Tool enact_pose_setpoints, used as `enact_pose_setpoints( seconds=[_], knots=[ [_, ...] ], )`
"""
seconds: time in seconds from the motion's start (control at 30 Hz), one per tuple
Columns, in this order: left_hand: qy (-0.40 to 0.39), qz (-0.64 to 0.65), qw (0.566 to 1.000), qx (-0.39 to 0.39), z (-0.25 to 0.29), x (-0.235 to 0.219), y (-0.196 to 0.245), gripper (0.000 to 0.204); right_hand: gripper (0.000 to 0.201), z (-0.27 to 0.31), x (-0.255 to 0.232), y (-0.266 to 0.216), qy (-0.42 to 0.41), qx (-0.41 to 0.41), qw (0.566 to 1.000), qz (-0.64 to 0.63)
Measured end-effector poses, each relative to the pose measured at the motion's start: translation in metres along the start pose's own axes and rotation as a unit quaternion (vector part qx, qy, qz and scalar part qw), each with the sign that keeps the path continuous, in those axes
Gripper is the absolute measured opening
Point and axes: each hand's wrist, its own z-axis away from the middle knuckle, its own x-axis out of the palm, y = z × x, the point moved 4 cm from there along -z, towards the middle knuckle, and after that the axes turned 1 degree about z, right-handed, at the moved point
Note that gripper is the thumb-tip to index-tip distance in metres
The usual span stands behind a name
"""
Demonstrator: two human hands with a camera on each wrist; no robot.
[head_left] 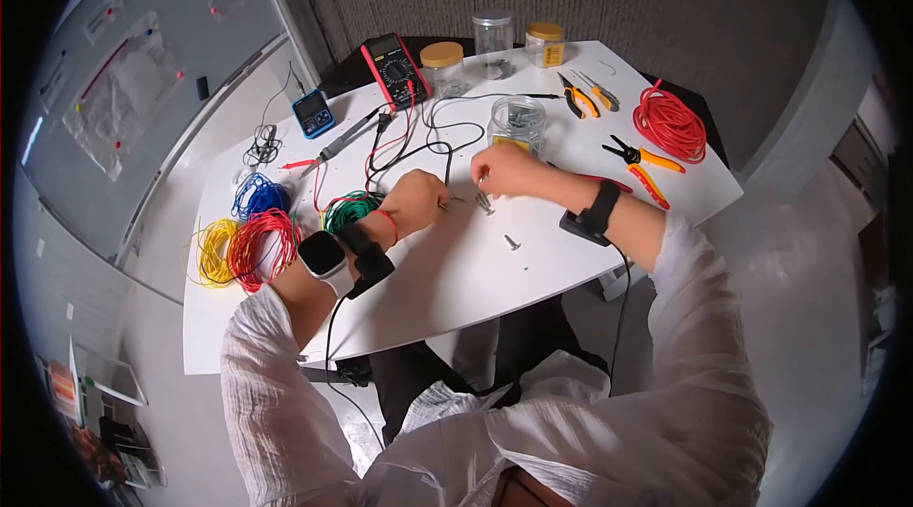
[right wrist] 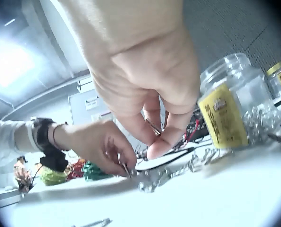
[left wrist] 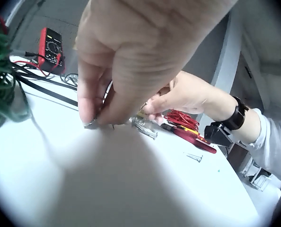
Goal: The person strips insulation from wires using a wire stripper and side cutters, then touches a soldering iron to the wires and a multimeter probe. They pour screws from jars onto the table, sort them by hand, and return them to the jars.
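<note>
In the head view the left hand (head_left: 416, 203) is low over the white table (head_left: 428, 293), thumb and fingers together. The right wrist view shows it pinching a small metal screw (right wrist: 126, 170) at the tabletop. To its right, the right hand (head_left: 509, 169) pinches another screw (right wrist: 153, 126) between thumb and finger, just above the table. A few loose screws (head_left: 486, 205) lie between and below the hands, and a single screw (head_left: 512, 243) lies nearer the front edge. An open clear jar (right wrist: 244, 90) with a yellow label and metal pieces inside stands behind the right hand.
Wire coils in blue (head_left: 261, 196), yellow (head_left: 217, 252), red (head_left: 262, 245) and green (head_left: 350, 210) lie left. A multimeter (head_left: 395, 72) and lidded jars (head_left: 442, 68) stand behind. Pliers (head_left: 578, 100), wire strippers (head_left: 639, 160) and a red cable coil (head_left: 670, 122) lie right.
</note>
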Motion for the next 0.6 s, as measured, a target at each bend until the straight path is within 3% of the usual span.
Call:
enact_pose_setpoints(
  seconds=[0.03,0.13,0.2,0.23,0.3,0.33,0.43,0.5,0.53,0.57,0.6],
  knots=[
    [0.0,0.0,1.0,-0.001,0.0,-0.002,-0.005,0.017,0.005,-0.001,-0.013,0.001,0.008,0.012,0.999,-0.049],
    [0.12,0.046,0.992,0.003,-0.007,-0.028,-0.013,0.012,0.007,-0.008,-0.065,0.011,0.077,0.044,0.986,-0.141],
    [0.187,0.038,0.981,0.029,-0.017,-0.064,-0.001,0.009,0.009,-0.006,-0.105,0.006,0.16,0.037,0.979,-0.124],
    [0.195,0.025,0.98,0.004,-0.028,-0.081,0.006,0.008,0.009,-0.007,-0.116,0.003,0.16,0.038,0.979,-0.123],
    [0.283,0.051,0.957,0.042,-0.048,-0.11,0.025,0.008,0.013,-0.002,-0.142,-0.002,0.31,0.009,0.943,-0.122],
    [0.324,0.06,0.942,0.069,-0.061,-0.117,0.032,0.011,0.013,-0.004,-0.144,0.0,0.311,0.008,0.943,-0.12],
    [0.272,0.014,0.961,0.045,-0.105,-0.104,0.048,0.013,0.018,-0.012,-0.13,0.021,0.27,0.055,0.959,-0.07],
    [0.145,-0.046,0.986,0.073,-0.144,-0.062,0.033,0.016,0.028,-0.022,-0.106,0.045,0.117,0.087,0.982,0.12],
    [0.084,-0.037,0.992,0.085,-0.144,-0.053,0.035,0.02,0.028,-0.018,-0.107,0.045,0.117,0.087,0.982,0.122],
    [0.084,-0.038,0.992,0.085,-0.143,-0.051,0.033,0.02,0.027,-0.011,-0.108,0.046,0.159,0.075,0.98,0.096],
    [0.142,0.0,0.985,0.093,-0.135,-0.059,0.033,0.02,0.026,-0.004,-0.109,0.047,0.202,0.063,0.975,0.068]
  ],
)
